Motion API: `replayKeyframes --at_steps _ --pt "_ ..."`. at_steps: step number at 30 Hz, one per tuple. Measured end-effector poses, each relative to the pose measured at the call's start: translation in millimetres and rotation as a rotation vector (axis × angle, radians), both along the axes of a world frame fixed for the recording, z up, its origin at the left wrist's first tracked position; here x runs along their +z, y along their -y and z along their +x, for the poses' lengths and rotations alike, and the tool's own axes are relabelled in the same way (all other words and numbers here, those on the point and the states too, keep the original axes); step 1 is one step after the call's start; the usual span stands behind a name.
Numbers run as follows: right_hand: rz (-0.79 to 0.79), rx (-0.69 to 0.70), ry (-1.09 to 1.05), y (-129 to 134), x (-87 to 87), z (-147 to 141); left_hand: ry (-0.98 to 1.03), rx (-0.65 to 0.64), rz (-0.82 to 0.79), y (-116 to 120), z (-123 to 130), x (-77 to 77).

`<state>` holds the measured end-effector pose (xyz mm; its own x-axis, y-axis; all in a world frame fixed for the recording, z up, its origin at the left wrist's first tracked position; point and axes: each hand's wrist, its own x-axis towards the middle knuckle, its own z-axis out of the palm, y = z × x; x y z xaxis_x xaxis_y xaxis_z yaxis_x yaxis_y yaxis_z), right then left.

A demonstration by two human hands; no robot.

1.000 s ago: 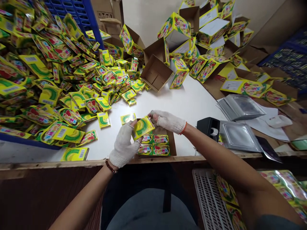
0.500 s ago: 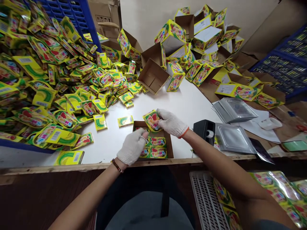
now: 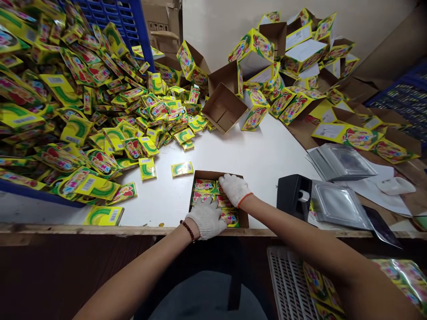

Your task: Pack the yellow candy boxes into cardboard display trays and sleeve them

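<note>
Both my hands wear white knitted gloves. My left hand (image 3: 206,218) lies spread over the front left part of an open brown carton (image 3: 244,219), on top of small yellow packs. At the carton's back right, my right hand (image 3: 234,189) rests with bent fingers on the packs; what lies under its fingertips is hidden. Rows of yellow, red and green packs (image 3: 204,185) lie flat inside the carton. One loose pack (image 3: 182,169) lies on the white table (image 3: 167,200), just left of the carton.
A big heap of packs (image 3: 110,120) spreads over the left, by a blue crate (image 3: 133,31). Empty display boxes (image 3: 255,110) pile up behind. On the right stand a black tape dispenser (image 3: 293,198) and clear plastic trays (image 3: 340,204). Below is a white basket (image 3: 290,284).
The pack my right hand held above the carton is no longer in the air; that hand has come down into the carton. My left hand has moved toward the front edge and spread flat.
</note>
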<state>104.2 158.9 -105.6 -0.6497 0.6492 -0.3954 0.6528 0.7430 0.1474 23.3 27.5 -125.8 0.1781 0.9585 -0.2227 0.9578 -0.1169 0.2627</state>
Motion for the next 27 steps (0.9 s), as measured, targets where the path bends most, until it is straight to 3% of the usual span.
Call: replayKeyframes --at_steps 8,12,14,17,19,21,24,27 --pt "-0.063 -0.013 0.06 12.4 -17.1 0.3 0.027 0.034 -0.007 4.1 6.3 -2.7" --pt "-0.098 -0.054 0.078 16.4 -20.7 -0.9 0.075 0.07 0.036 4.7 1.6 9.4" --pt "-0.117 -0.074 0.077 17.3 -22.8 -1.3 0.103 0.168 0.098 -4.6 -19.4 18.2" --pt "-0.139 -0.073 0.051 18.4 -24.1 -1.8 0.036 0.409 0.215 -29.1 -73.9 20.8" --pt "-0.148 -0.058 0.029 17.9 -23.9 -1.1 0.065 0.542 0.284 -44.9 -112.5 11.3" --pt "-0.155 -0.037 0.009 15.2 -23.7 2.1 0.153 0.585 0.265 -53.7 -141.1 -3.2" --pt "-0.164 0.02 -0.05 8.9 -23.3 12.5 0.233 0.641 0.255 -47.7 -156.1 -19.3" --pt "-0.069 0.091 -0.431 10.5 -17.7 21.5 0.344 0.712 0.299 -21.1 -138.8 -16.7"
